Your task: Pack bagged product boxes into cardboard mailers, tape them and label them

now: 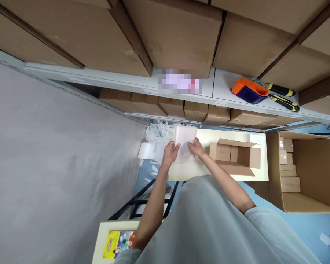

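Observation:
Between my two hands is a flat packet in translucent white wrapping [185, 143], held over the pale table [181, 173]. My left hand [170, 152] grips its left edge, the thumb lying on the upper face. On the opposite edge, my right hand [197, 148] has its thumb on top and its fingers curled along the side. Dim pinkish and dark patches show through the wrapping; what lies inside is too blurred to name. To the right of my right hand, an open cardboard box [233, 168] sits on the table with its flaps spread.
A large open carton [310, 201] with several small boxes [290, 182] inside stands at the right. Shelves [112, 84] of cartons run across the back, carrying an orange tape dispenser [249, 91] and utility knives [284, 102]. Paper scraps [159, 132] and a white roll [146, 150] lie left.

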### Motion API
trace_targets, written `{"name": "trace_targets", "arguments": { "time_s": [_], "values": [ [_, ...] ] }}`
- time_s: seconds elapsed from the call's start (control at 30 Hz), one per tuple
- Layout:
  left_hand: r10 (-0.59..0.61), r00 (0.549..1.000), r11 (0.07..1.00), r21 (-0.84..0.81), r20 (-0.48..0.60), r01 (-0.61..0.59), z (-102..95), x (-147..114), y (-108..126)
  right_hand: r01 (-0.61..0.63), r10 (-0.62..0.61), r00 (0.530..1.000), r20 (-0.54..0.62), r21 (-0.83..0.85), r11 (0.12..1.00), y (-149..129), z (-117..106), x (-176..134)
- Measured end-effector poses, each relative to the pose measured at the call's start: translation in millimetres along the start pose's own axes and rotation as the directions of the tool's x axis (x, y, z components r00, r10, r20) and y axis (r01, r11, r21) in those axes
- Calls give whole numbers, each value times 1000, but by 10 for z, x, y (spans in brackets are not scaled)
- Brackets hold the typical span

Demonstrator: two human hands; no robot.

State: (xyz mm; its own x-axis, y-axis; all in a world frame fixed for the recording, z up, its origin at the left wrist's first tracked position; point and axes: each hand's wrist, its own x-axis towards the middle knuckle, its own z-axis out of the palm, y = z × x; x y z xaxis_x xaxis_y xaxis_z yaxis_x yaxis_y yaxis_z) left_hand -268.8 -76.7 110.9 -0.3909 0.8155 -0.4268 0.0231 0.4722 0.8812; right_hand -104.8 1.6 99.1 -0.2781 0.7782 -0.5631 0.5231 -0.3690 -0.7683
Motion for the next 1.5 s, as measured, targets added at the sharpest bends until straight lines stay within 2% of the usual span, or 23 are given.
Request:
{"name": "trace_targets", "arguments": {
  "time_s": [0.1,0.2,0.27,0.37,0.47,0.6,0.7,0.83,0.97,1.07,1.17,1.23,1.3,1.4,1.5],
  "values": [
    [40,997,982,-189,58,-29,-29,-397,380,54,-35,996,-79,256,965,-153,-425,-407],
    [41,994,962,-273,105,-11,140,-760,766,140,-115,990,-79,496,857,-236,-983,-920],
    [28,987,951,-310,158,23,375,-940,978,146,-112,989,-93,564,813,-227,-1354,-1234],
    [16,968,940,-334,249,71,830,-1106,1194,141,-45,985,-169,620,772,-108,-1836,-1564],
    [-8,941,939,-320,339,123,1281,-1202,1310,145,1,977,-212,668,730,110,-2219,-1727],
    [-56,913,927,-319,403,197,1712,-1305,1391,90,33,989,-146,754,651,439,-2590,-1827],
    [-102,900,910,-326,423,256,1887,-1363,1436,61,24,995,-97,779,624,632,-2744,-1885],
    [-121,880,925,-270,459,269,2015,-1397,1481,63,1,996,-91,704,707,789,-2810,-1911],
    [-88,898,952,-228,430,203,2113,-1414,1457,65,9,994,-113,633,771,875,-2866,-1815],
    [-58,930,962,-228,363,149,2161,-1447,1395,140,-10,970,-242,524,840,896,-2977,-1736],
    [-60,952,961,-242,299,137,2171,-1485,1328,254,-82,893,-442,345,904,850,-3108,-1762],
    [-61,959,962,-241,277,131,2172,-1498,1289,283,-131,866,-483,257,924,782,-3155,-1832],
    [-55,962,965,-231,267,120,2186,-1498,1252,260,-147,888,-436,212,942,703,-3144,-1898],
    [-46,960,962,-246,275,117,2238,-1493,1205,164,-105,937,-334,154,974,610,-3043,-1924],
    [-40,953,954,-273,300,126,2290,-1507,1175,112,-70,956,-286,134,985,580,-2929,-1884]
  ]
}}
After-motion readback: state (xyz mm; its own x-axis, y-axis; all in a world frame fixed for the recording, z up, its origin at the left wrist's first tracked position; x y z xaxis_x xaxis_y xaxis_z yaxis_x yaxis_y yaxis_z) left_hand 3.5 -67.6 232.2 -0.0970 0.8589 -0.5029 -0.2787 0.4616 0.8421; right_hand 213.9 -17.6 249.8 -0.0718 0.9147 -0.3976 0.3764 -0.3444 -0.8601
